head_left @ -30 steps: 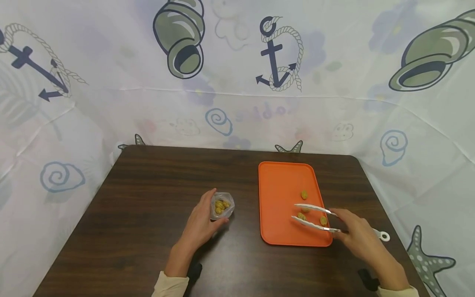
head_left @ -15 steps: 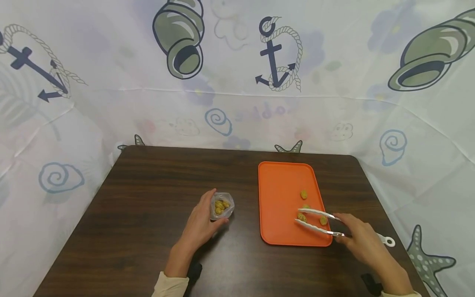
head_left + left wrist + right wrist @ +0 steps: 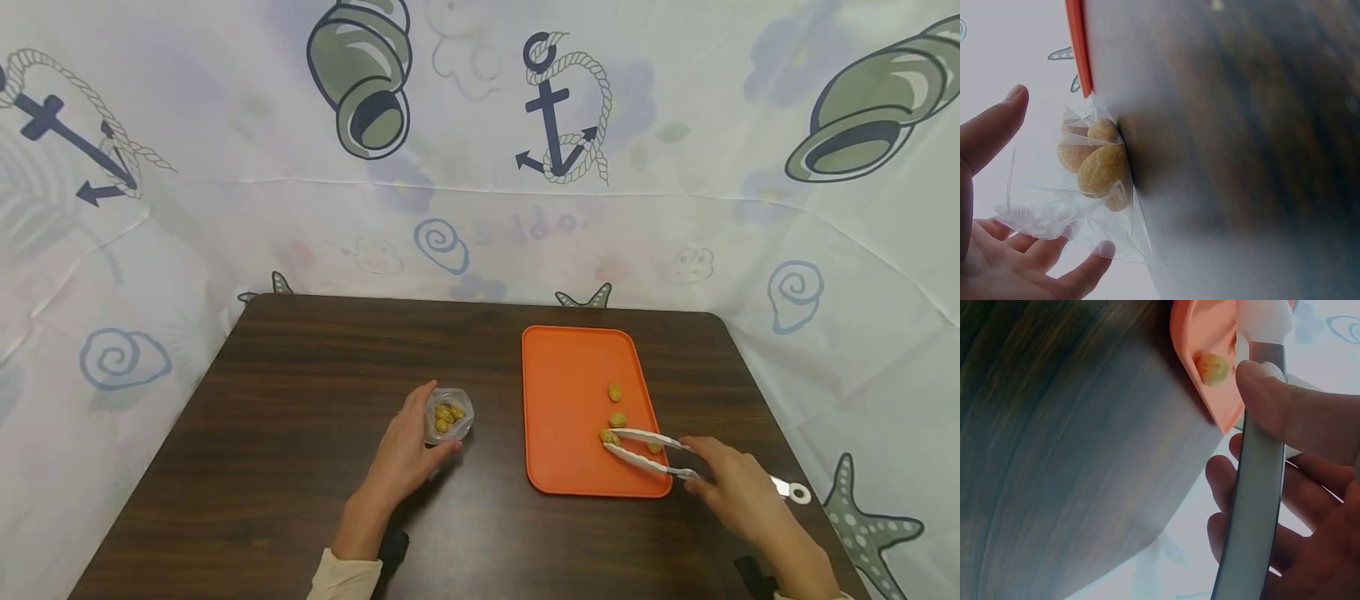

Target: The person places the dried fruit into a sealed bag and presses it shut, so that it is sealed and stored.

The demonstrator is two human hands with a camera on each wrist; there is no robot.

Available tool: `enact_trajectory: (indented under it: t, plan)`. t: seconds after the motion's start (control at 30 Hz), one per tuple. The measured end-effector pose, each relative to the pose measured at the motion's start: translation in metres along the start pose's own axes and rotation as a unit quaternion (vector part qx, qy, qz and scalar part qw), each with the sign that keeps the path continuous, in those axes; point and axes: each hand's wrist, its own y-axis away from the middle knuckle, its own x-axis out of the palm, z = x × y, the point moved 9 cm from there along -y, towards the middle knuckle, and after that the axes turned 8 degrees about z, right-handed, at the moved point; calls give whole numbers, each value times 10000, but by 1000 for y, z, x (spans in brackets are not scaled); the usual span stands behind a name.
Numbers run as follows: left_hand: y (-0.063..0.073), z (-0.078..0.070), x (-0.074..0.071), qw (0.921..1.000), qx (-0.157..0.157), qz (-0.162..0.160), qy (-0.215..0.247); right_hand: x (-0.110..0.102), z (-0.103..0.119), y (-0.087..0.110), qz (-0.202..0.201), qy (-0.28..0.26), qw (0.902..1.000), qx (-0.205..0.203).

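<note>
A pale printed cloth (image 3: 480, 108) hangs behind the scene, with a blue anchor (image 3: 71, 137) at the upper left of the frame and a spiral shell drawing (image 3: 123, 358) below it. A dark wooden table (image 3: 330, 383) fills most of the lower frame. At the bottom, left of centre, a cream sleeve (image 3: 345, 577) leads up to the left hand (image 3: 408, 446), which curves round a clear plastic bag (image 3: 464, 425) just below the middle of the frame; the left wrist view shows its fingertips against the plastic. Several wrinkled yellow-brown lumps (image 3: 448, 417) lie in the bag. Right of centre lies an orange tray (image 3: 566, 392), with four loose pieces (image 3: 618, 419) of the same kind along its right half. One of them sits at the parted tips of white-ended tongs (image 3: 639, 459), though whether both tips touch it cannot be told; another is partly hidden behind the tongs' upper arm. At the lower right, the right hand (image 3: 738, 487) grips the tongs, thumb against one metal arm, and the ringed end sticks out beyond it. A printed starfish (image 3: 870, 525) marks the cloth at the lower right edge.
</note>
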Motion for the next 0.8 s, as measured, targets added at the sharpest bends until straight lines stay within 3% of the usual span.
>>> enact_trajectory:
  t: [0.37, 0.8]
  plan:
    - [0, -2, -2, 9999, 121, -94, -47, -11, 18, -7, -296, -256, 9991, -178]
    - [2, 0, -1, 9999, 99, -68, -49, -10, 42, -22, -172, -760, 9969, -115]
